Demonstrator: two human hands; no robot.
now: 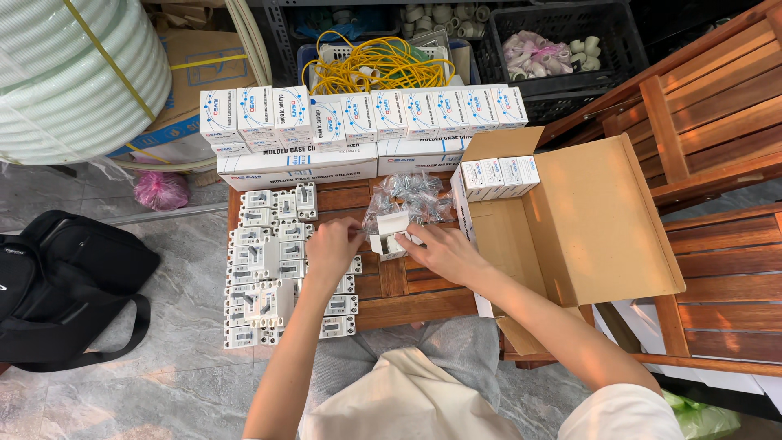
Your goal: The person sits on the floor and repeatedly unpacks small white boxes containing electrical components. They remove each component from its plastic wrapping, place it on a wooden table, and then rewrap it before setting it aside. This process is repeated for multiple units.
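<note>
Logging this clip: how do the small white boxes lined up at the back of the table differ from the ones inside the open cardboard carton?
The back row of boxes is long, about ten across, standing on larger flat white boxes. The boxes in the carton number only about four, packed into one corner of the open cardboard carton, leaving most of it bare. Both sets are white with blue print and stand upright side by side, seemingly the same kind.

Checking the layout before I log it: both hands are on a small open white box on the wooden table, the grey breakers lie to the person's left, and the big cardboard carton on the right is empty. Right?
Not quite. The head view shows the cardboard carton is not empty: a row of small white boxes stands at its far end. The rest holds: left hand and right hand on the open white box, breakers to the left.
</note>
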